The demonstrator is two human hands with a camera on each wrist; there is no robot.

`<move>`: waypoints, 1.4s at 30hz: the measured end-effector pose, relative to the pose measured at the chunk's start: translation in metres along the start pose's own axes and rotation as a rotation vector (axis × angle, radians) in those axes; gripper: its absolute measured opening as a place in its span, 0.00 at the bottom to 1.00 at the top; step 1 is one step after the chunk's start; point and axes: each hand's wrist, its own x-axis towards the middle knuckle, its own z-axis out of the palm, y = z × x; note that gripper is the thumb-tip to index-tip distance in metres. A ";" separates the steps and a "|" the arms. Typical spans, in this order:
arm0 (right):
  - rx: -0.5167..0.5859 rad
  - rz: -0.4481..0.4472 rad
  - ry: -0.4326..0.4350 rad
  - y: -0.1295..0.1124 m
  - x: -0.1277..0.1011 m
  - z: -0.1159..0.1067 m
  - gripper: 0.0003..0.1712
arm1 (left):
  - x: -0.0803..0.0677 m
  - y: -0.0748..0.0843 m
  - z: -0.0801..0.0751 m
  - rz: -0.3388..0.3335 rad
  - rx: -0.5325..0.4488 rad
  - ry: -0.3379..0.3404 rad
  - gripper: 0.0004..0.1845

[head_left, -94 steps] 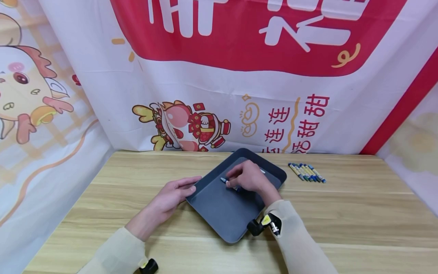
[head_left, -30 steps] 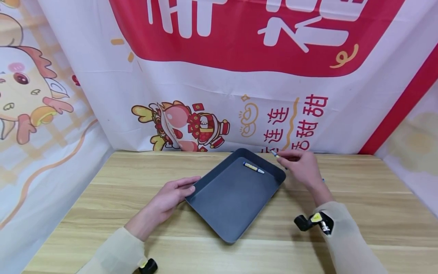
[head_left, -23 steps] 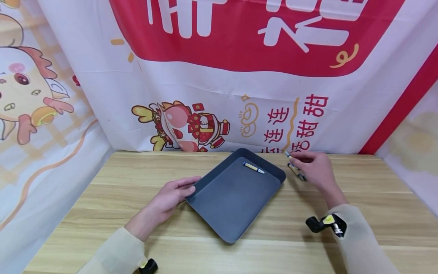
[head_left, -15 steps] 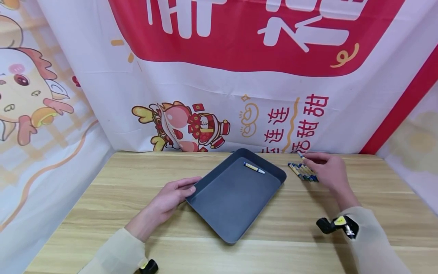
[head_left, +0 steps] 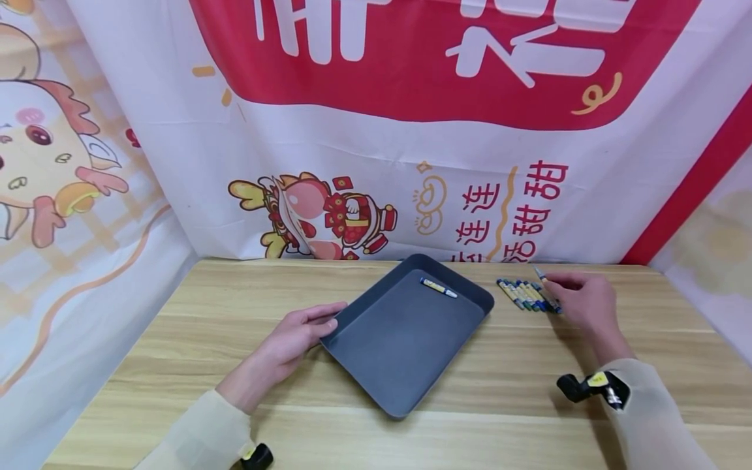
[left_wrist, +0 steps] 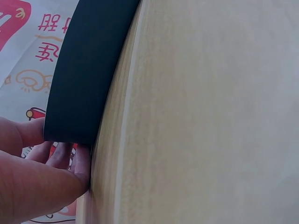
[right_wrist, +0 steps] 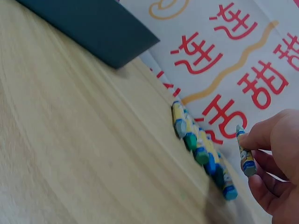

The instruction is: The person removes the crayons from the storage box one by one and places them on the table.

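Note:
In the head view my left hand (head_left: pixel 298 337) grips the left corner of a dark grey baking tray (head_left: pixel 393 352), thumb at the rim and fingers outside it. The left wrist view shows the fingers bent around the tray's corner (left_wrist: pixel 81 88). One yellow-wrapped crayon (head_left: pixel 438 288) lies at the far end inside the tray. My right hand (head_left: pixel 589 307) pinches a crayon (right_wrist: pixel 245 156) between thumb and fingers, tilted up. It is over the right end of a row of several crayons (head_left: pixel 519 295), whose ends look blue, green and greyish.
The wooden table (head_left: pixel 517 431) carries the tray near its middle and the crayon row to the tray's right. A printed white and red cloth (head_left: pixel 376 143) hangs behind the far edge. More printed cloth (head_left: pixel 53 313) hangs on the left side.
My right hand has lifted a crayon out of the tray and carried it right, past the row to its right end. The left hand has stayed on the tray corner.

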 end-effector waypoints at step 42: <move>-0.100 0.080 -0.062 0.015 0.001 0.000 0.28 | 0.002 -0.001 0.000 -0.009 -0.006 0.006 0.23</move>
